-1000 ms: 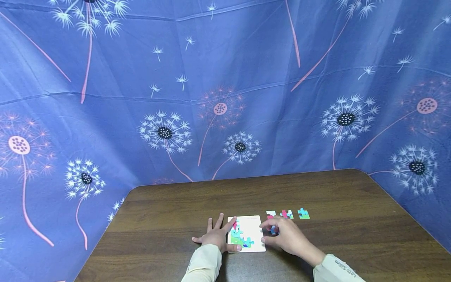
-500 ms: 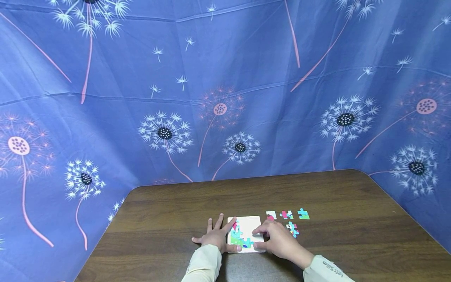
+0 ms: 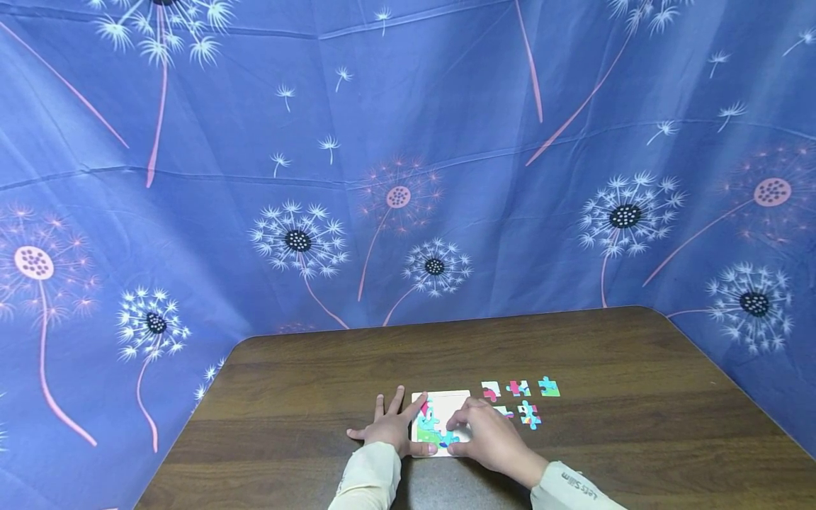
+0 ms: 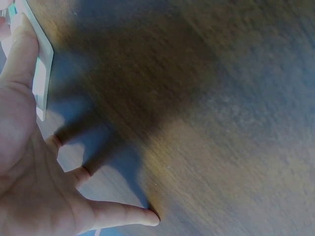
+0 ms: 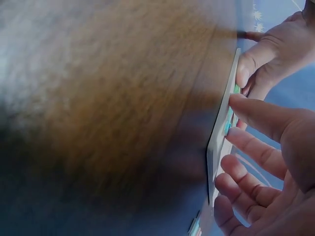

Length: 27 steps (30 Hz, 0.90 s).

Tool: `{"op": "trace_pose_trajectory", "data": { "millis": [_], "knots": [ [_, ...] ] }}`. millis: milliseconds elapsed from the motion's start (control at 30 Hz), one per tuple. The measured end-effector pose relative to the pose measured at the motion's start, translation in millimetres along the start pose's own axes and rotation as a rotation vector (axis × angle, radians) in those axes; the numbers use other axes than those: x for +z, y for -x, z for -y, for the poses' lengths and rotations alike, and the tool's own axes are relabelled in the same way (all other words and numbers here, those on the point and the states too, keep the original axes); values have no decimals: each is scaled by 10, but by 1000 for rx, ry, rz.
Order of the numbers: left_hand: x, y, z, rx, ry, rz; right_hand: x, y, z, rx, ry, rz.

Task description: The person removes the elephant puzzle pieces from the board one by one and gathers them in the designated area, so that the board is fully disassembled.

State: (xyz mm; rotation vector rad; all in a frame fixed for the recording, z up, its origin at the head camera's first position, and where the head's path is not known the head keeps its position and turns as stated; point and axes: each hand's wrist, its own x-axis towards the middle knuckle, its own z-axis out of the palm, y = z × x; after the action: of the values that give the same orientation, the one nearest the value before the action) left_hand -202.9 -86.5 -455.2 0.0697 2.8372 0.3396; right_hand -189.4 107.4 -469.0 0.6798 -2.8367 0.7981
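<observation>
A square puzzle board [image 3: 454,401] with a pale frame lies on the table, with several coloured pieces fitted along its left and lower parts. My left hand [image 3: 387,427] lies spread at its left side, index finger and thumb resting on the frame and the other fingers on the table. Over the right half of the board is my right hand [image 3: 491,435]. Its thumb and index finger pinch a blue puzzle piece [image 3: 448,437] at the lower middle; in the right wrist view the blue piece [image 5: 228,128] shows between those fingertips. The right hand covers the board's lower right corner.
To the right of the board lie several loose pieces: a red-and-white piece [image 3: 491,389], a pink-and-blue piece [image 3: 519,388], a blue-and-green piece [image 3: 549,387] and a multicoloured piece [image 3: 529,415]. Another piece [image 3: 503,411] is partly hidden behind the right hand. A blue dandelion-print cloth [image 3: 408,212] hangs behind the table.
My right hand has moved left from the board's right edge to the blue piece at the lower middle, uncovering loose pieces at the right. The left hand has stayed still.
</observation>
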Motion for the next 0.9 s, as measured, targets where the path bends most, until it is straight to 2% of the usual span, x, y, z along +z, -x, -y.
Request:
{"op": "trace_pose_trajectory", "data": {
  "millis": [200, 500, 733, 900],
  "knots": [
    [4, -9, 5, 6, 2, -5, 16, -38, 6, 5, -7, 17],
    [-22, 7, -8, -1, 20, 3, 17, -37, -11, -17, -21, -13],
    [-33, 20, -22, -1, 16, 4, -22, -31, -52, -19, -25, 7],
    [-32, 27, -18, 2, 14, 5, -69, -36, -78, -43, 28, -20]
  ]
}}
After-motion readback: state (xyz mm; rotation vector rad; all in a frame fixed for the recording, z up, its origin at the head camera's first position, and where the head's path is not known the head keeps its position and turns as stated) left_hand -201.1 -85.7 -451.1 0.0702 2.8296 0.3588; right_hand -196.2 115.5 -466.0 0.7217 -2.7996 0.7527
